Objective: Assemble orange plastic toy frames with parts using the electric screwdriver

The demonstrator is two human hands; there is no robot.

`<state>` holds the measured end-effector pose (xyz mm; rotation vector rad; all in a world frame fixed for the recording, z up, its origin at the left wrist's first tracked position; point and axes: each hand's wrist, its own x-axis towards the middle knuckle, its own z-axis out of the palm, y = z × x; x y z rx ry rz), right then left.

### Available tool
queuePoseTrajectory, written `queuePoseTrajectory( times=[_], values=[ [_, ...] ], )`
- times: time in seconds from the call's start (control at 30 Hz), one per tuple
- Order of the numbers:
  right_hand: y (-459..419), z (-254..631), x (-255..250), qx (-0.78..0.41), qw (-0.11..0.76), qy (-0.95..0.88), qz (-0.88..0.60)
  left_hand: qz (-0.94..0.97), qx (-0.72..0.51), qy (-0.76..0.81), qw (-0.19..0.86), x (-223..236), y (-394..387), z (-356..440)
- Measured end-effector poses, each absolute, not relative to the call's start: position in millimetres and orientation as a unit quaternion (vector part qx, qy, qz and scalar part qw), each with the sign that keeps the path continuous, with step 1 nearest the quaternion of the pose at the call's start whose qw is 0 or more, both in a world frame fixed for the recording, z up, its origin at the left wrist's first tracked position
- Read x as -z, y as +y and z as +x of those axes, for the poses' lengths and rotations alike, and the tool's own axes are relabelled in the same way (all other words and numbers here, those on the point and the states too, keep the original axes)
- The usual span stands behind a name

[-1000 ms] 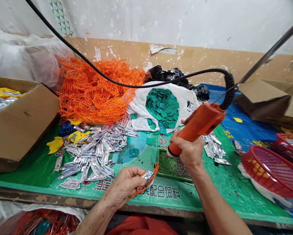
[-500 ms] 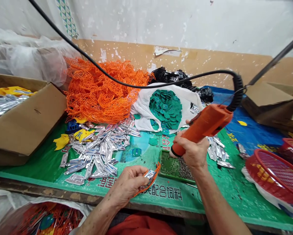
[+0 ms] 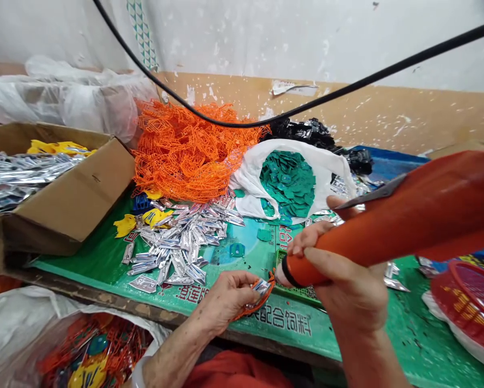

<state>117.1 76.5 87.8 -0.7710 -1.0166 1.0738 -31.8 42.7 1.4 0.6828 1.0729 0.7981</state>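
Note:
Between the thumb and fingers of my left hand [image 3: 232, 296] is a small orange plastic frame [image 3: 269, 288] with a silvery printed plate [image 3: 261, 286] lying in it. My right hand [image 3: 343, 275] is wrapped round an orange electric screwdriver [image 3: 391, 215], tilted down to the left. Its pale tip, behind a black ring, is right at the end of the orange frame; I cannot tell whether they touch. Behind the tool sits a green perforated tray [image 3: 298, 293], mostly hidden. A single green piece [image 3: 237, 250] lies beyond my left hand.
Silvery plates [image 3: 177, 242] are heaped left of centre, before a tangle of orange frames [image 3: 193, 156]. A white bag [image 3: 246, 175] holds green pieces. A cardboard box [image 3: 76, 188] stands left, a red basket [image 3: 460, 302] right. A black cable [image 3: 242, 125] hangs across the view.
My right hand has swung the screwdriver from over the green tray to the orange frame, closer to the camera. The left hand keeps its hold. The view has shifted slightly left.

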Motion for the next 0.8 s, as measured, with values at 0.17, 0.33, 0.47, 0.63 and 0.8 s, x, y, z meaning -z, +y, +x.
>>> queuePoseTrajectory(
  times=[0.17,0.33,0.47,0.63,0.8],
  values=[
    [75.9,111.0,-77.0,-0.468,0.65,-0.476,-0.364,0.303,-0.372,0.475,0.737,0.9,43.0,-31.1],
    [76.3,111.1,-76.2,-0.472,0.64,-0.481,-0.37,0.291,-0.371,0.47,0.746,1.8,44.2,-31.3],
    [75.5,109.6,-75.9,-0.474,0.636,-0.479,-0.376,0.286,-0.373,0.471,0.747,0.7,44.6,-31.4],
    [74.3,109.7,-71.4,-0.459,0.627,-0.507,-0.373,0.272,-0.377,0.464,0.754,1.5,44.6,-31.4],
    [73.6,110.8,-70.3,-0.459,0.621,-0.517,-0.37,0.278,-0.376,0.462,0.754,2.7,44.9,-31.6]
  ],
)
